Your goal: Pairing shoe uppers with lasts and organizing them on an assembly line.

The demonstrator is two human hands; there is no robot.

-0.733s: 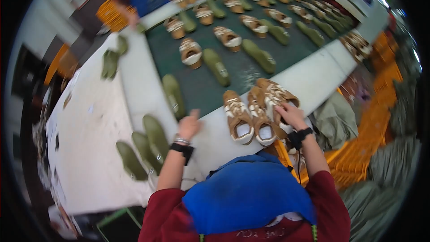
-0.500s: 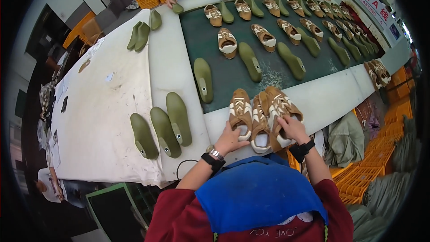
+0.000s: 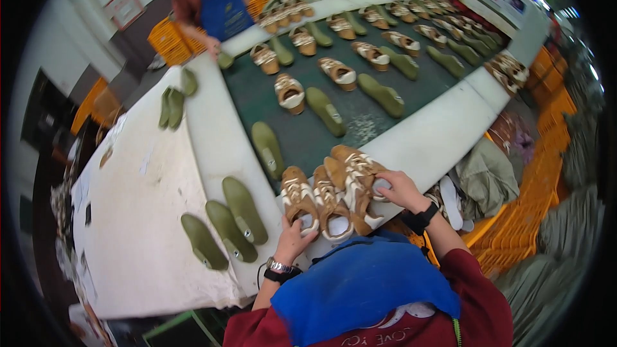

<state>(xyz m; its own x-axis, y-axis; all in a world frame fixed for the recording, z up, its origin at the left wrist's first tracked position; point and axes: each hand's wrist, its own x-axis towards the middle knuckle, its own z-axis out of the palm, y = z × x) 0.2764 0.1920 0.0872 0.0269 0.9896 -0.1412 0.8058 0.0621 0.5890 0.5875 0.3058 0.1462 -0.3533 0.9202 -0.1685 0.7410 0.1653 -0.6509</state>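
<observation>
Several brown-and-white lace-up sneakers stand side by side on the white table edge in front of me. My left hand (image 3: 295, 240) is closed on the heel of the leftmost sneaker (image 3: 298, 194), its thumb at the opening. Beside that shoe is a middle sneaker (image 3: 330, 200), touched by neither hand. My right hand (image 3: 403, 191) grips the heel end of the rightmost sneaker (image 3: 360, 162), which lies tilted across another sneaker. Pale insoles show inside some openings. Part of my right fingers is hidden by the shoe.
Green shoe lasts (image 3: 241, 209) lie to my left near a cream cloth (image 3: 138, 218). Ahead, a dark green conveyor belt (image 3: 257, 99) carries rows of sneakers and lasts. A co-worker in a blue apron (image 3: 225, 11) touches a last at the far corner. Orange crates (image 3: 527, 218) stand at right.
The view has turned, so the table appears tilted and more of the co-worker shows. My right hand has shifted to the rightmost sneaker's heel, and that shoe has swung round. My left hand keeps its shoe.
</observation>
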